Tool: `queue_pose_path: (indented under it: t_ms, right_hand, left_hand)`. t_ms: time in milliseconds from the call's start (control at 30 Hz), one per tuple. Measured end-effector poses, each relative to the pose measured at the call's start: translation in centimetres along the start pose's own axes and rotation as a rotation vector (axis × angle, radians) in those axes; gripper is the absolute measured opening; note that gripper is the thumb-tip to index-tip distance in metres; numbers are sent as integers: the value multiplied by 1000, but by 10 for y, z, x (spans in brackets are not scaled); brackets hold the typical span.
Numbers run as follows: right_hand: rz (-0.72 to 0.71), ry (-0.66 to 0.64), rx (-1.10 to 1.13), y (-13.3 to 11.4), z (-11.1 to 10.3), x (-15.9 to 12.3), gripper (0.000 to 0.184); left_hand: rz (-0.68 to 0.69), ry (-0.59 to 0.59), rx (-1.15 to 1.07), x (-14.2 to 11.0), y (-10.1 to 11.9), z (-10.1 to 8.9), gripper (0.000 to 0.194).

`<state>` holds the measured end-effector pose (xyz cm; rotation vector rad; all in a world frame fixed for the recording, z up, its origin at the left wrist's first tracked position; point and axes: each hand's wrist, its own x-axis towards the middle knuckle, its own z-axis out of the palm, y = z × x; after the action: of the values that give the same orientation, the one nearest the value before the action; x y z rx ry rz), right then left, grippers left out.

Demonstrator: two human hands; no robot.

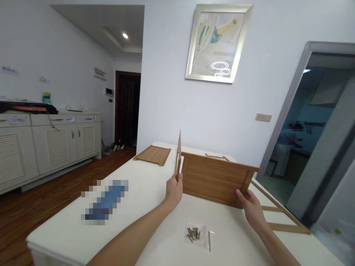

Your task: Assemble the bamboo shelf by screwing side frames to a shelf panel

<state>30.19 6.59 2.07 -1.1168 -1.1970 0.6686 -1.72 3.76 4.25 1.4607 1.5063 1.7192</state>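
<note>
My left hand (174, 190) is closed round the lower end of a thin wooden frame piece (179, 155), held upright and seen nearly edge-on. My right hand (251, 207) grips the lower right corner of a brown wooden panel (216, 179), thumb on its near face. The panel stands on its long side, its left end close to the frame piece; whether the two touch I cannot tell. In front of the panel lie a clear plastic bag of screws (194, 234) and a small hex key (210, 241).
A flat wooden panel (153, 154) lies on the white table (144, 195) at the far left. A wooden frame (285, 226) lies at the right edge, and part of another (217, 157) shows behind. A blurred-out blue item (108, 201) is at left. A person (287, 142) is beyond the doorway.
</note>
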Motion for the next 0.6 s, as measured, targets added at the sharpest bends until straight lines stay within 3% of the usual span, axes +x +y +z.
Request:
queue_pose_path:
  t_ms: [600]
  right_hand:
    - [-66, 110, -160, 0, 12, -8, 45]
  left_hand:
    - [-19, -65, -135, -1, -6, -10, 46]
